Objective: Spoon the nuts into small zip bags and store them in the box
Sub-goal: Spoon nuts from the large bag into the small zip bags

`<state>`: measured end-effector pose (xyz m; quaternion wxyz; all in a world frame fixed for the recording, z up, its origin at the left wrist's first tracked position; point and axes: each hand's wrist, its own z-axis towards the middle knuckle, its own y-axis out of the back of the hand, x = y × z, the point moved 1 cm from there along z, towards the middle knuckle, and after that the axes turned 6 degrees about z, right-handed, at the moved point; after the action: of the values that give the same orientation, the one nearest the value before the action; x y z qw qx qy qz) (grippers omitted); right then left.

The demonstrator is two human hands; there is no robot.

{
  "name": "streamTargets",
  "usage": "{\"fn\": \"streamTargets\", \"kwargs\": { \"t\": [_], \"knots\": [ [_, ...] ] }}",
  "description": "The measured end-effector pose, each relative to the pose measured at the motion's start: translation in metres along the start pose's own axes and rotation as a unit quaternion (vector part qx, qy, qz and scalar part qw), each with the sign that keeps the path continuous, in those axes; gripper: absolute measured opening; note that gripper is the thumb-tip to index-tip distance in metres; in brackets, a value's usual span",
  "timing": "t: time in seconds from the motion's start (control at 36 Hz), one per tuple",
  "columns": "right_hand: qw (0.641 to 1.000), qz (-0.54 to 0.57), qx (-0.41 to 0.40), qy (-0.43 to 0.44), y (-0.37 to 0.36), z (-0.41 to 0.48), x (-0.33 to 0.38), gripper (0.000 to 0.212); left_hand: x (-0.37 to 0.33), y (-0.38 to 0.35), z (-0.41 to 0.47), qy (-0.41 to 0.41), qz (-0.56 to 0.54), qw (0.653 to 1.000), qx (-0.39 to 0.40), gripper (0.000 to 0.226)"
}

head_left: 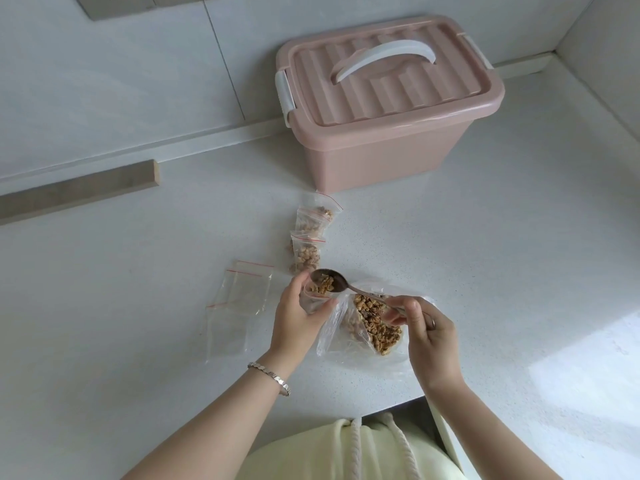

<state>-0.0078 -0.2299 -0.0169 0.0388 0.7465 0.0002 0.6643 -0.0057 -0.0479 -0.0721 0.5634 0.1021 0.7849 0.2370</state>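
The left hand (298,317) grips a small bag (313,301) near its mouth, propping it open and upright so that nothing misses. The right hand (426,327) pinches the handle of the spoon (346,286), whose bowl, loaded with nuts (325,284), sits right at that mouth. The big bag (367,329) lies open on the surface (138,323) just below the spoon, probably so strays drop back in. Two filled bags (306,252) lie in a row just beyond, toward the box (381,161), far right, its lid (415,95) on. Empty bags (242,289) wait on the left, beside the hand that takes them.
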Motion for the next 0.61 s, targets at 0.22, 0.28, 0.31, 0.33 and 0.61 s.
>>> {"fn": "streamTargets", "kwargs": {
  "t": [0.22,0.28,0.31,0.33,0.61],
  "knots": [
    [0.993,0.069,-0.035,-0.091,-0.001,0.004,0.001,0.039,0.001,0.0,-0.001,-0.006,0.004,1.0,-0.004,0.065],
    [0.988,0.096,-0.046,-0.116,0.0,0.005,0.001,0.039,0.001,0.0,-0.001,-0.007,0.002,1.0,-0.006,0.063],
    [0.984,0.109,-0.052,-0.133,0.0,0.005,0.001,0.038,0.0,0.0,-0.001,-0.009,0.002,1.0,-0.008,0.061],
    [0.979,0.121,-0.058,-0.153,0.0,0.005,0.001,0.038,0.0,0.001,-0.001,-0.009,0.001,1.0,-0.009,0.059],
    [0.943,0.201,-0.079,-0.252,0.016,0.003,0.009,0.042,-0.003,0.009,0.001,-0.025,0.006,0.998,-0.056,0.053]
  ]
}}
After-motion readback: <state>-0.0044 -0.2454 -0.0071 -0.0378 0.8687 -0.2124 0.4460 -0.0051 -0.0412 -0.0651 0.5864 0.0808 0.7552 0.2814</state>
